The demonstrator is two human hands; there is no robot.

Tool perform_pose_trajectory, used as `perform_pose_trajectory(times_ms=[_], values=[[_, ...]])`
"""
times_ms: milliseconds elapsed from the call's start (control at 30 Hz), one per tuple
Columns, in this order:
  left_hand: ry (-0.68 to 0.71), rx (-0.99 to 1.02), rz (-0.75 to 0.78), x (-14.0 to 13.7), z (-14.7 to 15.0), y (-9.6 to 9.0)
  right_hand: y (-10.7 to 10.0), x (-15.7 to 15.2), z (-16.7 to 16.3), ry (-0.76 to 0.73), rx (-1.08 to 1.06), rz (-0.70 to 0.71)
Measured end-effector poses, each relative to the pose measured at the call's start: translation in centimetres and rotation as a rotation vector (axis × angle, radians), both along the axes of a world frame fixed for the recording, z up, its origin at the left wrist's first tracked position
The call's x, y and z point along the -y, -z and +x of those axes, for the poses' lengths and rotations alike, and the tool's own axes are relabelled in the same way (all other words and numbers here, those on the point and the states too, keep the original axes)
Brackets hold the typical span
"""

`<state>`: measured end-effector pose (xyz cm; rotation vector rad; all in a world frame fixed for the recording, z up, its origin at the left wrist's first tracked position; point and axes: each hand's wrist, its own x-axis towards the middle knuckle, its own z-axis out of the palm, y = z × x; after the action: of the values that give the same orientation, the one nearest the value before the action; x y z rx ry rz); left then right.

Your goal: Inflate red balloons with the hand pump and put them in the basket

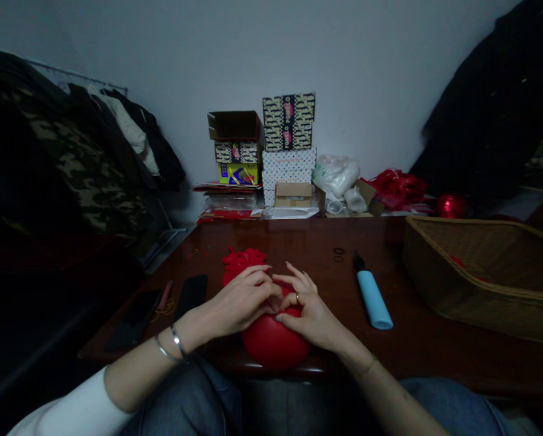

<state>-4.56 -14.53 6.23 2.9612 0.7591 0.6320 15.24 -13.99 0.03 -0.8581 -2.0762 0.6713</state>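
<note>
Red balloon (276,346) partly behind fingers (270,292)

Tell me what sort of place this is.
Probably a storeroom or back room doubling as a workspace: a wicker basket stands on the brown table, boxes are stacked beyond the table, and clothes hang at the left.

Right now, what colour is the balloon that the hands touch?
The balloon is red, in the head view.

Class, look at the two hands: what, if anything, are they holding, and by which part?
A red balloon, held at its top, where the left hand and right hand meet; the fingers hide whether they pinch its neck.
</note>
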Motion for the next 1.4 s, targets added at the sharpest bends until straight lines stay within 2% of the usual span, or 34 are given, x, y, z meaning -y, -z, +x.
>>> perform_pose_trajectory(times_ms=[233,400,733,1000,1233,1400], values=[[0.014,-0.110,-0.080,0.3,0.7,-1.5,0.0,0.1,0.1,-0.021,-0.017,-0.023],[0.002,-0.158,-0.106,0.4,0.8,-2.0,0.1,0.1,0.0,-0.037,-0.024,-0.030],[-0.006,-0.173,-0.127,0.5,0.7,-2.0,0.5,0.0,0.1,-0.057,-0.010,-0.037],[0.031,-0.213,-0.050,0.4,1.0,-1.3,0.3,-0.2,0.2,-0.060,-0.019,-0.057],[0.007,-0.180,-0.012,0.1,0.6,-0.2,0.3,-0.3,0.4,-0.049,-0.040,-0.053],[0.010,-0.162,0.039,0.1,0.5,-0.2,0.5,-0.4,0.5,-0.061,-0.055,-0.063]])
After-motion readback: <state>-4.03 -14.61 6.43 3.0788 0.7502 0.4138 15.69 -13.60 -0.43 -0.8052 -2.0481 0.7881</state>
